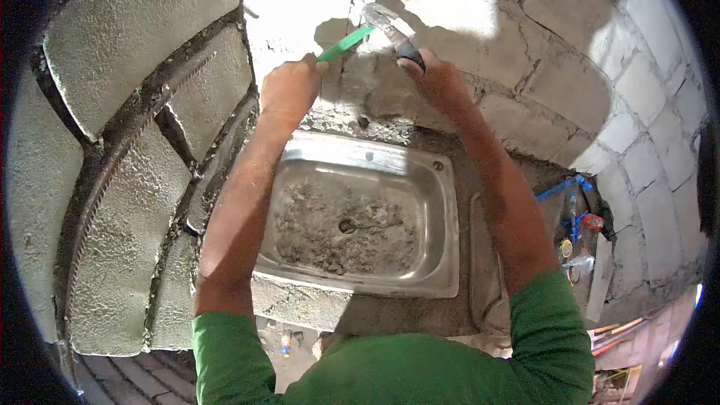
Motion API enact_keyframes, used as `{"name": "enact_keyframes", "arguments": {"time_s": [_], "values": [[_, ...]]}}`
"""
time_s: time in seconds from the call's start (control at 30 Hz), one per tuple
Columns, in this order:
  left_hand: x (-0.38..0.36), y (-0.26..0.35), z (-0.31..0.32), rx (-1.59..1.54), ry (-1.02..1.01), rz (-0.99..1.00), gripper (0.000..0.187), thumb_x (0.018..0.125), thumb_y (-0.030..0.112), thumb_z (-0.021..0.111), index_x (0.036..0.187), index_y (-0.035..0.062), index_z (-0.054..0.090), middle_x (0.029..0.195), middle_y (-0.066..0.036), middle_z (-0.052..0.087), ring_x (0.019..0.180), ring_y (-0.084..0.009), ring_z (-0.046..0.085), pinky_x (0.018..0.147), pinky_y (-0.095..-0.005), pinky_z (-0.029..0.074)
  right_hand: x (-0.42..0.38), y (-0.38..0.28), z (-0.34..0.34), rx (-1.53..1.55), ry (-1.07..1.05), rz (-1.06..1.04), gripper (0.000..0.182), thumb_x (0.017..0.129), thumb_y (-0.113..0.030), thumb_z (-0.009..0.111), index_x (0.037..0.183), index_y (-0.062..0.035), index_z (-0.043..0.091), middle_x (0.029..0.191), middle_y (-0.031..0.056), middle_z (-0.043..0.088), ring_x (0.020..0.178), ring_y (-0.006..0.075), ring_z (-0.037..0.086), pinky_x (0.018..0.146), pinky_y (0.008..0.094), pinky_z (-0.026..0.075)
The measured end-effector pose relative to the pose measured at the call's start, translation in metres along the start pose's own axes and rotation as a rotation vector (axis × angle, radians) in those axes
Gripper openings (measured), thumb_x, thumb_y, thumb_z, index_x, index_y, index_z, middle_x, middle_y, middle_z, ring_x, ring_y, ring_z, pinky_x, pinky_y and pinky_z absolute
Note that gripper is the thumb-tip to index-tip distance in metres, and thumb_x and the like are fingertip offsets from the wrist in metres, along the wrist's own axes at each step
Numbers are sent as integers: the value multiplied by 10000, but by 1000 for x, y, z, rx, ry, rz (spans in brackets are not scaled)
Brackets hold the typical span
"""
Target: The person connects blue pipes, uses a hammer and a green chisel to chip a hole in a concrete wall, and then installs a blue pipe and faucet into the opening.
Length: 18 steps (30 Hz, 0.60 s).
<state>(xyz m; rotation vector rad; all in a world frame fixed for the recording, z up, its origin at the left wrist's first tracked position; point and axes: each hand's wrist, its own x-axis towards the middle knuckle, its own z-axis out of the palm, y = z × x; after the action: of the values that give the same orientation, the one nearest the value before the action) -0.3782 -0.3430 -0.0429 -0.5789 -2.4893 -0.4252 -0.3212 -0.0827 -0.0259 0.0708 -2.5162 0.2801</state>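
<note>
My left hand (291,88) is raised in front of the block wall, fingers wrapped round a slim green bar (345,43). The bar slants up to the right, and its far end overlaps the hammer's lower edge in this view. In my right hand (435,79) is a hammer (394,32) with a dark grip and a worn metal head, tilted up to the left close to the sunlit wall. Below and between my forearms lies a stainless steel sink (450,217), its basin strewn with grey mortar crumbs (337,229) around the drain hole.
Rough grey block wall (555,82) rises ahead, with rugged panels and dark joints (135,22) on the left. Right of the sink, small items, including a red one (592,220) and blue strips (562,186), sit on a ledge. A bottle (286,343) shows below the counter.
</note>
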Motion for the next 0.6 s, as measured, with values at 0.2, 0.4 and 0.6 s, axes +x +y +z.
{"name": "enact_keyframes", "arguments": {"time_s": [0.2,0.4,0.6], "values": [[-17,12,-9,-105,6,7,363,994,388,461,994,71,637,736,-171,675,691,-346,683,623,-460,547,-32,-11,-40,447,82,110,394,934,-387,601,1091,-26,586,730,168,644,702,282,642,636,382,499],[-8,15,36,-53,127,20,351,984,388,479,962,65,614,690,-151,651,641,-337,673,575,-440,544,-43,-44,-94,332,228,67,355,915,-337,646,1077,-24,603,777,193,651,678,291,649,636,376,492],[-11,18,34,-29,127,77,285,990,350,475,1040,104,609,727,-166,651,656,-358,664,561,-471,526,-49,-20,-48,379,452,-102,334,914,-329,650,1035,-41,533,798,197,655,718,321,667,656,405,514]]}}
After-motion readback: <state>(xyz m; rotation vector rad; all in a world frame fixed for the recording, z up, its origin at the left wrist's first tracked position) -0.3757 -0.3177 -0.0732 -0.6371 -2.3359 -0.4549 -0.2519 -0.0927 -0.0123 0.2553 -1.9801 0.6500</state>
